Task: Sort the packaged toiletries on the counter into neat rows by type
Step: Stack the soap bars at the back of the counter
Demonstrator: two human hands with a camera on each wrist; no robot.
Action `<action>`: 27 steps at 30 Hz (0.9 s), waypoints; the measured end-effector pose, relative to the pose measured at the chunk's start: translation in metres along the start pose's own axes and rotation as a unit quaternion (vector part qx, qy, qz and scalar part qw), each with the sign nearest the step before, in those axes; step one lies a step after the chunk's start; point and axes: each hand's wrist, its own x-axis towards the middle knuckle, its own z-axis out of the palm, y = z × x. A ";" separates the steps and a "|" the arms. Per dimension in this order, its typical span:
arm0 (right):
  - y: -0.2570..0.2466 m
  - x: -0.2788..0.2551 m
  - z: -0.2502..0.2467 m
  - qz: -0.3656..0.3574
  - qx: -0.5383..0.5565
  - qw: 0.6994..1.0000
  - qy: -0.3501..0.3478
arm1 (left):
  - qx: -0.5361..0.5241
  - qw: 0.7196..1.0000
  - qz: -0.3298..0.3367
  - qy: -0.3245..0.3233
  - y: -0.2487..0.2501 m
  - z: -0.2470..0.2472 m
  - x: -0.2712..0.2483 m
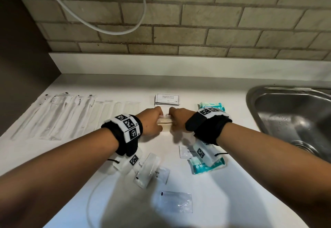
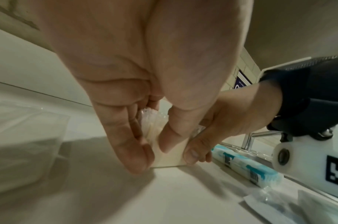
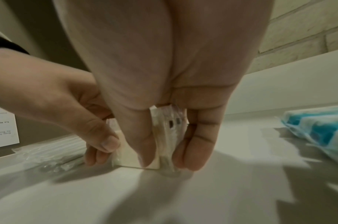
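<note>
1. a small stack of clear-wrapped cream packets [image 1: 165, 122] is pinched from both ends; left-hand fingers [image 2: 125, 145] and thumb are curled round its left end, right-hand fingers [image 3: 194, 145] and thumb round its right end.
2. the stack is seen standing on its lower edge on the white desk [image 1: 223, 201], at mid-desk, between the two hands.
3. the left hand [image 1: 148, 124] and the right hand [image 1: 178, 120] are held knuckles-up, close together, with only the packets between them; each wrist is wrapped in a black band with printed markers.
4. just behind the hands, a pile of white sachets [image 1: 167, 99] printed "shampoo with conditioner" is laid flat.
5. to the left, long clear-wrapped items [image 1: 59, 115] are lined up side by side in a row; what is inside cannot be told.
6. right of the right wrist, a teal-and-white pack [image 1: 212, 106] is partly hidden by the band; a second teal-and-white pack [image 1: 208, 167] is lying nearer, under the right forearm.
7. near the desk's front, loose sachets are scattered: one partly lettered "tooth" [image 1: 148, 171], one clear pouch [image 1: 176, 201], one small white sachet [image 1: 185, 151].
8. a steel sink [image 1: 290, 120] is set into the desk at far right; a tiled wall [image 1: 197, 22] is behind.
</note>
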 end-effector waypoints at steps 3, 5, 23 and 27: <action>0.001 0.000 -0.003 0.003 0.011 1.000 -0.014 | -0.014 1.000 -0.003 0.001 -0.003 0.000 0.002; 0.006 0.002 -0.006 0.008 0.046 0.999 -0.028 | -0.029 0.999 -0.013 -0.001 -0.005 0.000 0.004; 0.024 0.031 -0.014 0.125 0.209 0.969 -0.038 | -0.218 0.964 -0.150 -0.014 -0.020 -0.007 0.040; 0.026 0.034 -0.012 0.132 0.233 0.963 -0.020 | -0.244 0.957 -0.154 -0.002 -0.022 -0.005 0.048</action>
